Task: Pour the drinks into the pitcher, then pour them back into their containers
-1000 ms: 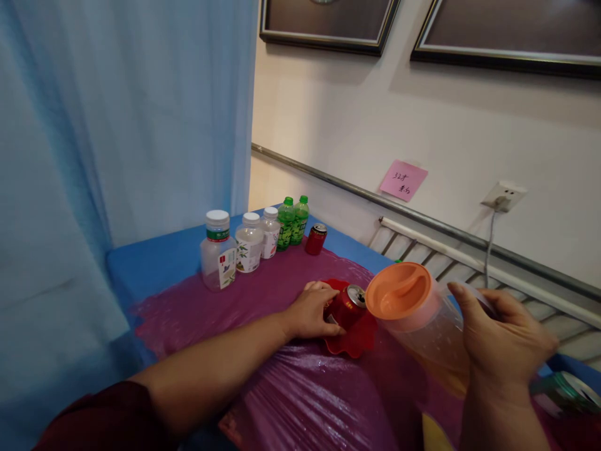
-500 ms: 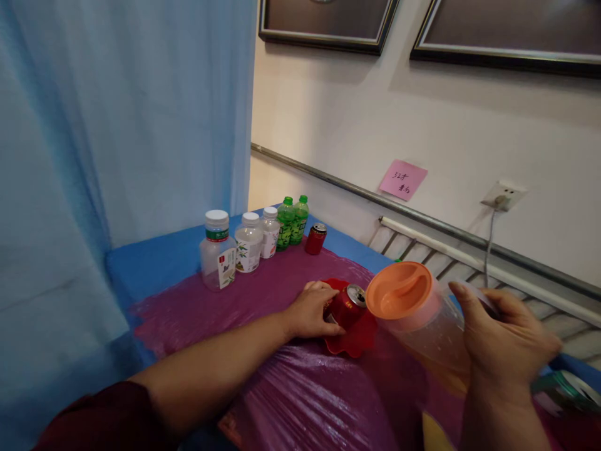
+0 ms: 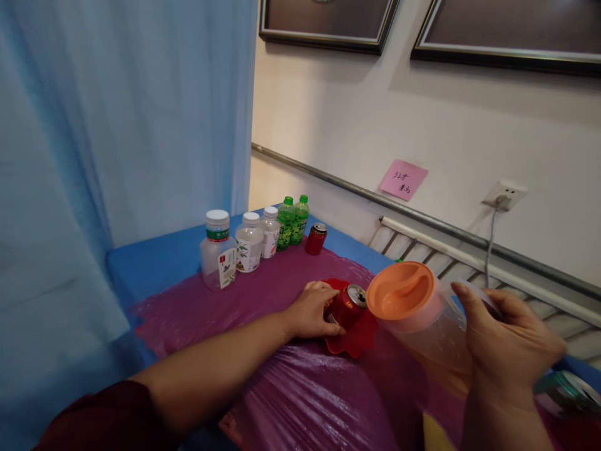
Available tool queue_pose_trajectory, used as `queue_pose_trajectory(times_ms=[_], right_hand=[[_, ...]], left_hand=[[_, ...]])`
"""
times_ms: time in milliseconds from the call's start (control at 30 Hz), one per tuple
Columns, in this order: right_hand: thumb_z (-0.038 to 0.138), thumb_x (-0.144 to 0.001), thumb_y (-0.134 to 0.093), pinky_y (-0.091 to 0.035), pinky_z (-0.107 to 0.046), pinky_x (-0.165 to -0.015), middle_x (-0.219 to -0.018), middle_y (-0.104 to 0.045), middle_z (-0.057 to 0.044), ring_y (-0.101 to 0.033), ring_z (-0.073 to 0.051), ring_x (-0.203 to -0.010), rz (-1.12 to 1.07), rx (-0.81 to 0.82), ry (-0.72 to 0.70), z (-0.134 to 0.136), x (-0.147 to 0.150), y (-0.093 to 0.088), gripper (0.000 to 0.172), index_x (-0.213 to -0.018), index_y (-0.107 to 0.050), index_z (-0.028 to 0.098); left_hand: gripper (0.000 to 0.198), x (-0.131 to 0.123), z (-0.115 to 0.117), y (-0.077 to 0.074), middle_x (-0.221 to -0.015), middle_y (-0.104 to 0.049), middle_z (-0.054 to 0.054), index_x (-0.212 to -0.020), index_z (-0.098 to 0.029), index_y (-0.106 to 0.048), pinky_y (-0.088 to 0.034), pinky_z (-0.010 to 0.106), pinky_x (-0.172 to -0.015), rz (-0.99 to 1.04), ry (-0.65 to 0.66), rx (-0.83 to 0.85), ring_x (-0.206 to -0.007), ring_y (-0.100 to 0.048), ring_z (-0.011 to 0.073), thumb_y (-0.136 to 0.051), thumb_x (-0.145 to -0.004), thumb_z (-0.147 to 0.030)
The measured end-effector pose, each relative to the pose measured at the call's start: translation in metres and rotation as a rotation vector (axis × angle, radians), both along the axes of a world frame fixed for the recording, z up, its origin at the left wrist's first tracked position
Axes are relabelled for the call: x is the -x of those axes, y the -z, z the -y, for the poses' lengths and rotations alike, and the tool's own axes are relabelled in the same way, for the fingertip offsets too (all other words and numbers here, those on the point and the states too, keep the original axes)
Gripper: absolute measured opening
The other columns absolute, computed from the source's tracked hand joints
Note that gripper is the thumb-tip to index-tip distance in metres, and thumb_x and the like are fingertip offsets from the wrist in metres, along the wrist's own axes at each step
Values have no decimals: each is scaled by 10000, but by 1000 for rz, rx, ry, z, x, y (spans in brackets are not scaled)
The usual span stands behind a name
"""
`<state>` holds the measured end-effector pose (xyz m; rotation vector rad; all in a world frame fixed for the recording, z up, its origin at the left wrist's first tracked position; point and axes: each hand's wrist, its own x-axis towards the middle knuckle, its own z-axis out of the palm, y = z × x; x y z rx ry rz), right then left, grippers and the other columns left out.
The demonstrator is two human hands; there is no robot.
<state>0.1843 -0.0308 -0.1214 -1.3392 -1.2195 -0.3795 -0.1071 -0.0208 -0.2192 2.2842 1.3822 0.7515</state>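
My left hand (image 3: 312,311) is wrapped round a red drink can (image 3: 346,308), which leans to the right over a scalloped red dish (image 3: 350,343). The can's opened top faces up and right. My right hand (image 3: 511,332) grips the handle of a clear plastic pitcher (image 3: 436,341) with an orange lid (image 3: 401,291). Tipped toward the can, the pitcher has its lid edge right beside the can's top. Some yellowish liquid shows low in the pitcher. Whether any liquid is flowing out, I cannot tell.
Along the back left stand a clear jar with a white cap (image 3: 218,250), white-capped bottles (image 3: 248,243), green bottles (image 3: 285,224) and another red can (image 3: 316,238). Purple plastic sheeting (image 3: 300,394) covers part of the blue table (image 3: 154,254). A green can (image 3: 568,394) is at right, near a radiator (image 3: 422,241).
My right hand and the pitcher have shifted very slightly to the right. My left hand and the can hold the same place.
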Motion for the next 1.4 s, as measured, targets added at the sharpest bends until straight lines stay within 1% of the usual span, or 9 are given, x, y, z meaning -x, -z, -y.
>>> queue_pose_trajectory(times_ms=[67,233,367,567,867,1000,1067,1233,1400], right_hand=[[818,-750,-684,-325,-284,-556,-528,-524,28,-461,-125,-519,1,-1,1,0,0,0,628,-700,-717,193],[812,-749,-691,-326,-283,-555,-526,-515,30,-453,-123,-516,3,-7,-3,1,0,0,622,-700,-717,192],[807,-747,-698,-328,-283,-558,-537,-524,31,-459,-125,-522,-9,-2,-6,2,-1,1,616,-708,-720,192],[783,-750,-715,-318,-283,-555,-533,-507,35,-453,-124,-528,-21,-1,-10,3,0,0,592,-692,-715,194],[826,-742,-684,-324,-281,-555,-543,-515,36,-460,-124,-536,-30,0,-11,4,3,-3,640,-711,-725,188],[809,-753,-688,-333,-281,-558,-555,-535,31,-469,-126,-541,-21,-7,-14,4,4,-3,624,-711,-722,187],[793,-753,-699,-329,-282,-555,-543,-521,33,-460,-124,-533,-17,-9,-12,4,4,-3,609,-695,-715,187],[794,-751,-698,-333,-282,-550,-542,-520,34,-466,-131,-530,-27,1,-18,4,3,-2,603,-697,-713,193],[768,-760,-712,-322,-283,-553,-539,-506,34,-456,-128,-531,-11,19,1,3,2,-2,582,-708,-716,188]], left_hand=[[546,0,0,0,-1066,-715,38,-1058,-228,-700,-396,431,-1021,-4,-2,1,-1116,-609,317,-873,-650,-547],[602,1,-1,3,-1100,-714,43,-1145,-240,-694,-389,442,-1043,-8,4,-8,-1125,-604,318,-859,-665,-564],[617,2,-1,5,-1123,-705,41,-1163,-247,-690,-382,438,-1057,10,6,-7,-1143,-594,313,-879,-651,-533],[549,2,-1,5,-1081,-701,40,-1091,-241,-693,-382,439,-1053,-3,3,-6,-1117,-597,310,-881,-651,-510],[577,2,-1,3,-1099,-697,46,-1116,-239,-697,-392,425,-1045,-4,-7,1,-1119,-601,306,-881,-642,-510],[592,2,-1,3,-1091,-699,44,-1118,-235,-698,-391,428,-1046,-6,-6,2,-1117,-603,309,-884,-633,-519],[597,2,-2,3,-1088,-699,41,-1124,-239,-699,-394,430,-1043,-4,0,4,-1115,-606,311,-882,-635,-530],[581,2,-3,4,-1055,-700,41,-1081,-243,-703,-405,437,-1033,6,-2,12,-1109,-605,318,-875,-636,-576],[605,2,-3,7,-1075,-707,37,-1116,-248,-705,-390,450,-1064,9,9,-2,-1122,-605,314,-893,-625,-546]])
